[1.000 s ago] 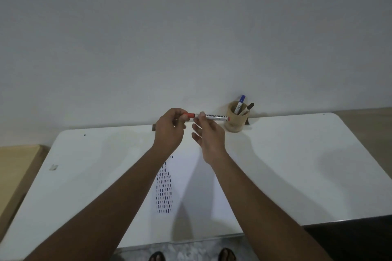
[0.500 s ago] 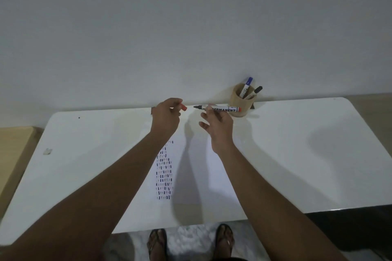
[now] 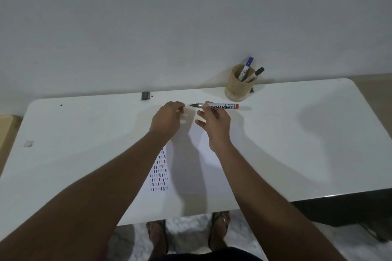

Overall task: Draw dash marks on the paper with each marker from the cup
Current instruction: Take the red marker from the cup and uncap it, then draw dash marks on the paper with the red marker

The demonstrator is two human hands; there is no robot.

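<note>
The paper lies on the white table, with rows of dashes along its left side. Beyond the paper's far edge, the right hand pinches the uncapped marker near its nib; the long axis runs level, tip pointing left (red end right). The left hand is curled closed, contents hidden. Farther right stands the cup, holding two markers.

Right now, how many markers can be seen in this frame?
3. A red-ended permanent marker, uncapped, is held in the right hand. A blue-capped marker and a black-capped marker stand in the cup. More could sit hidden inside the cup.
</note>
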